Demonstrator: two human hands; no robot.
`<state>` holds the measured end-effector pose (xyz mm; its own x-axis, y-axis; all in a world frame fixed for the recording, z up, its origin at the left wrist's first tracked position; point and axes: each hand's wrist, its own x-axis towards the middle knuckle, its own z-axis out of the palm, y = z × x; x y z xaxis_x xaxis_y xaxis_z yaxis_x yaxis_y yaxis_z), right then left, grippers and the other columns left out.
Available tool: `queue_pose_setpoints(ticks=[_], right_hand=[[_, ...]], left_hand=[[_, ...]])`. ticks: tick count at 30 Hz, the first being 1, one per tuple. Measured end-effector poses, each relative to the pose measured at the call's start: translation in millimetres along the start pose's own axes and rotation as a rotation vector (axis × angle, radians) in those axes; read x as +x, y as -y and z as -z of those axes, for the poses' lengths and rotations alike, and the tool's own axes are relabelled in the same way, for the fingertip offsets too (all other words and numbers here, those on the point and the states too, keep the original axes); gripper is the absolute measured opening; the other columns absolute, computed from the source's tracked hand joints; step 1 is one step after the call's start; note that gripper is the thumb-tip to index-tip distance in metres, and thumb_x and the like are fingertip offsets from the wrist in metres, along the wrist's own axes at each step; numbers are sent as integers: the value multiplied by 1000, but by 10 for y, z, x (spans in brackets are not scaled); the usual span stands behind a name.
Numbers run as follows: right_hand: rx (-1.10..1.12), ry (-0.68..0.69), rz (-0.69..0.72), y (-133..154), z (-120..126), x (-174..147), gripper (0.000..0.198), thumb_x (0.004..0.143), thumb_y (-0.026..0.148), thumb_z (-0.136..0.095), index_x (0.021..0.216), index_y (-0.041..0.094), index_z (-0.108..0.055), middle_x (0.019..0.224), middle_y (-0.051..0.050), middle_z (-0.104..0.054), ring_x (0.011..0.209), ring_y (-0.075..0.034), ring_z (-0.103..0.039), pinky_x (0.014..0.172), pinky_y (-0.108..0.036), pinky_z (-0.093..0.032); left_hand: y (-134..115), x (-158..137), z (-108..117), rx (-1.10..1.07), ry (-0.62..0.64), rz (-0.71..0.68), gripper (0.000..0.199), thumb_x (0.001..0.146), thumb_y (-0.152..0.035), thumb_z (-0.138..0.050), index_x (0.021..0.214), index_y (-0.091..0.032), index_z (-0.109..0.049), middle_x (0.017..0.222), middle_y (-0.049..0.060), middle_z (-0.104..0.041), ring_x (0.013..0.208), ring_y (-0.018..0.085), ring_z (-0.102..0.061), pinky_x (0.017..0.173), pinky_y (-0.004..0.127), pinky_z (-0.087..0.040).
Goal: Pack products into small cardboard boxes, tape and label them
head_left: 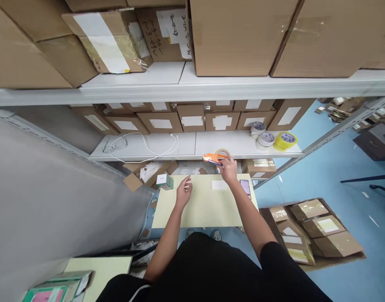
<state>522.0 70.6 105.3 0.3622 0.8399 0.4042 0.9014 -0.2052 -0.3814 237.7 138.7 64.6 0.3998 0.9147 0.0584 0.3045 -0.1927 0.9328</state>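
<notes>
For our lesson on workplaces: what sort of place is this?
Likely a storeroom or packing area: cardboard boxes line the shelves, and rolls of tape sit near a small table.

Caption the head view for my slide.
Right hand holds an orange tool by the shelf; empty left hand over the pale table.

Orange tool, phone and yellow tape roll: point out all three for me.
Orange tool [215, 158], head view: on its orange body.
Phone [245, 189], head view: on its screen.
Yellow tape roll [283, 144], head view: on its yellow tape.
</notes>
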Motion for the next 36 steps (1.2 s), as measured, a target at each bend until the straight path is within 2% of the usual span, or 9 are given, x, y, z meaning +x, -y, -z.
queue_pose_setpoints(ticks=[5, 10, 14, 18, 21, 25, 29, 31, 36], right_hand=[[0, 150, -26, 248, -411, -966, 11, 97, 23, -67, 104, 20, -75, 100, -12, -72, 109, -31, -53, 86, -38, -35], [-68, 356, -208, 81, -788, -1884, 11, 93, 19, -70, 102, 18, -76, 103, -12, -75, 112, -31, -54, 86, -37, -35], [-158, 515, -448, -179, -950, -2422, 17, 91, 16, -67, 104, 18, -78, 113, -13, -76, 118, -31, -54, 93, -39, -35], [-246, 606, -799, -349, -1004, -2737, 41, 87, 7, -55, 120, 19, -77, 116, -14, -75, 117, -30, -56, 94, -39, -35], [-283, 597, -968, -364, -973, -2822, 50, 85, 4, -51, 128, 16, -74, 118, -17, -74, 115, -30, -57, 94, -39, -37], [-248, 460, -969, -247, -883, -2756, 55, 84, 9, -51, 135, 17, -68, 128, -15, -72, 123, -29, -56, 99, -38, -41], [-68, 191, -728, 42, -877, -2509, 53, 86, 23, -51, 136, 11, -65, 131, -18, -71, 125, -33, -58, 105, -46, -48], [48, 104, -623, 268, -926, -2312, 53, 87, 27, -52, 136, 12, -64, 129, -18, -71, 123, -33, -61, 107, -50, -49], [335, 106, -339, 932, -1086, -1697, 55, 95, 37, -54, 146, 16, -57, 144, -17, -64, 135, -30, -57, 115, -51, -47]], left_hand=[[117, 4, 201, -25, -35, 47, 48, 90, -24, -61, 138, -21, -64, 129, 13, -72, 98, 19, -72, 83, 32, -58], [378, -98, 277, -61, 31, 86, 45, 92, -24, -59, 138, -22, -65, 127, 13, -72, 95, 18, -72, 79, 30, -58], [595, -239, 281, -61, 101, 138, 43, 94, -24, -57, 137, -23, -65, 127, 12, -72, 96, 18, -71, 79, 31, -58], [783, -333, 334, -43, 174, 160, 43, 95, -23, -56, 136, -25, -66, 128, 10, -72, 97, 18, -71, 79, 31, -59], [884, -349, 405, -38, 197, 170, 43, 94, -22, -57, 136, -25, -66, 129, 10, -72, 96, 18, -71, 80, 32, -59], [911, -323, 495, -48, 182, 168, 42, 94, -23, -57, 135, -24, -66, 128, 10, -72, 96, 18, -71, 80, 32, -59], [802, -313, 618, -73, 154, 125, 43, 95, -26, -57, 137, -24, -65, 129, 11, -72, 98, 19, -70, 81, 32, -60], [718, -331, 709, -75, 135, 111, 44, 96, -30, -58, 139, -23, -64, 132, 12, -71, 101, 20, -70, 82, 33, -60], [521, -520, 986, 26, 54, 44, 46, 97, -35, -61, 143, -27, -62, 144, 11, -64, 122, 25, -66, 96, 40, -60]])
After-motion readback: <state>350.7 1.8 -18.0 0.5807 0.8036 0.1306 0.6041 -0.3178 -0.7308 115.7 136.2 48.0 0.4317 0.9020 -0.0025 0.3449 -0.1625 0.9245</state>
